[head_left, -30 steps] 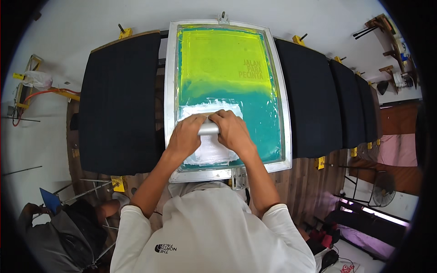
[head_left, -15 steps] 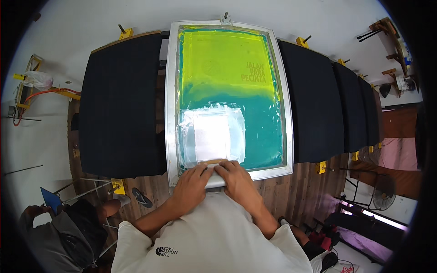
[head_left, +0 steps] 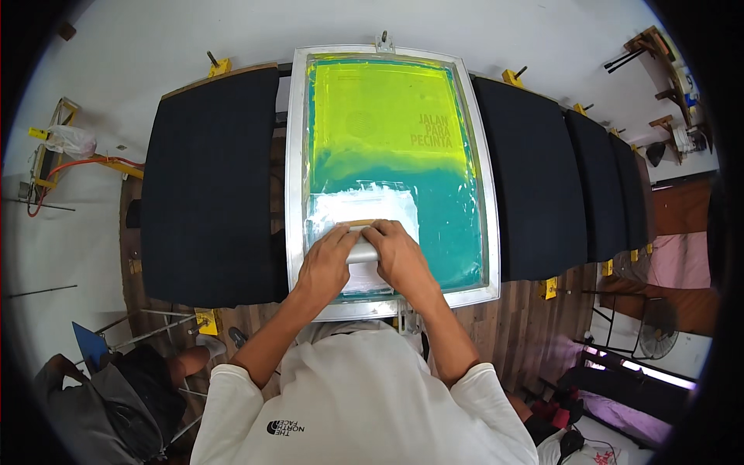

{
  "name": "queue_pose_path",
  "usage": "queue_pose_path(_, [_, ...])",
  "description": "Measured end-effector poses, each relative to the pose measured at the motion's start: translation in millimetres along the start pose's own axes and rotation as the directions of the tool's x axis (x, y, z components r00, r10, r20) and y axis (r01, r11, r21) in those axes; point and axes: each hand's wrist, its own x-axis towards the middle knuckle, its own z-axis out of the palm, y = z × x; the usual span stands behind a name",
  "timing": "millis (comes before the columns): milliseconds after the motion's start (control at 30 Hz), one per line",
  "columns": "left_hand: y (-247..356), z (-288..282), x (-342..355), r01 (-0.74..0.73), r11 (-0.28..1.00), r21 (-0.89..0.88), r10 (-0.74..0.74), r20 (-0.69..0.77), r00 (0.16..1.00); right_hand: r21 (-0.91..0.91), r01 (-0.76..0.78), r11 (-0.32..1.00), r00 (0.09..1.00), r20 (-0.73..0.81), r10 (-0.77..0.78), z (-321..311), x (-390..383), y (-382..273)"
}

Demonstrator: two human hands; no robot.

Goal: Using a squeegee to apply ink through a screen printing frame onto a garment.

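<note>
A screen printing frame [head_left: 492, 232] with a pale metal rim lies in front of me. Its mesh [head_left: 442, 225] is teal, with a yellow-green area at the far part and lettering at the right. White ink [head_left: 364, 203] covers the near left of the mesh. Both my hands grip a squeegee [head_left: 363, 252] with a silvery handle, standing on the white patch. My left hand [head_left: 329, 256] is closed round its left part, my right hand [head_left: 395, 252] round its right part. The fingers lie over the far side; the blade's lower edge is hidden.
Boards covered in black cloth stand left [head_left: 209, 186] and right [head_left: 531, 178] of the frame, with yellow clamps [head_left: 549, 288] along their edges. A seated person [head_left: 116, 403] with a blue flat object [head_left: 91, 345] is at lower left. A fan [head_left: 659, 328] stands at right.
Both hands have pushed the squeegee away from me, from the frame's near edge onto the white ink. The frame's near rim now shows below my hands.
</note>
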Motion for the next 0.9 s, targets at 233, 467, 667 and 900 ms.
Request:
queue_pose_path(233, [-5, 17, -9, -0.064, 0.995, 0.076, 0.07, -0.083, 0.994, -0.049, 0.015, 0.999, 0.991, -0.13, -0.021, 19, -10, 5])
queue_pose_path(467, [-4, 19, -10, -0.063, 0.996, 0.058, 0.069, -0.117, 0.991, -0.1, 0.01, 0.995, 0.99, -0.137, -0.023, 15, -12, 2])
queue_pose_path(667, [3, 10, -11, -0.04, 0.999, -0.01, 0.039, -0.073, 0.997, -0.101, 0.015, 0.995, 0.994, -0.104, -0.025, 9, -12, -1])
queue_pose_path(900, [3, 11, -14, -0.018, 1.0, 0.002, 0.018, -0.055, 0.998, -0.093, 0.0, 0.996, 0.998, -0.069, -0.007, 8, -15, -5])
